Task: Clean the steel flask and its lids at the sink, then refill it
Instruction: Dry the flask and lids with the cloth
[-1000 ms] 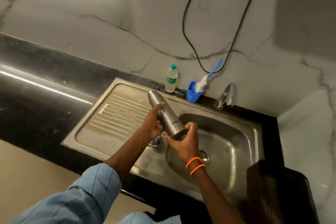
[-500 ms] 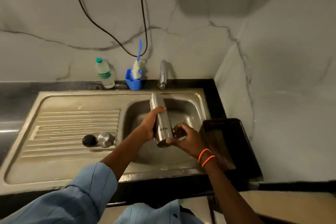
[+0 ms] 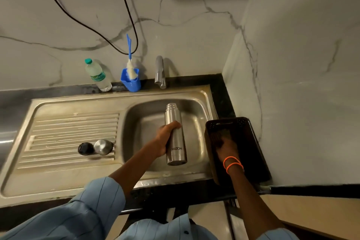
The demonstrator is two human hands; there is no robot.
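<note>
Two hands — left (image 3: 165, 138) grips flask (image 3: 175, 134), right (image 3: 227, 147) in black bin (image 3: 251, 142), grip unclear.

Light-blue pinstriped sleeves (image 3: 93, 200); two orange bands (image 3: 232, 164) on right wrist

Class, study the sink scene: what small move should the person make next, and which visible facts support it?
Probably draw the right hand out of the black bin with whatever scrubber it finds. The left hand holds the open flask over the basin, both lids lie on the drainboard, and the tap looks dry.
</note>
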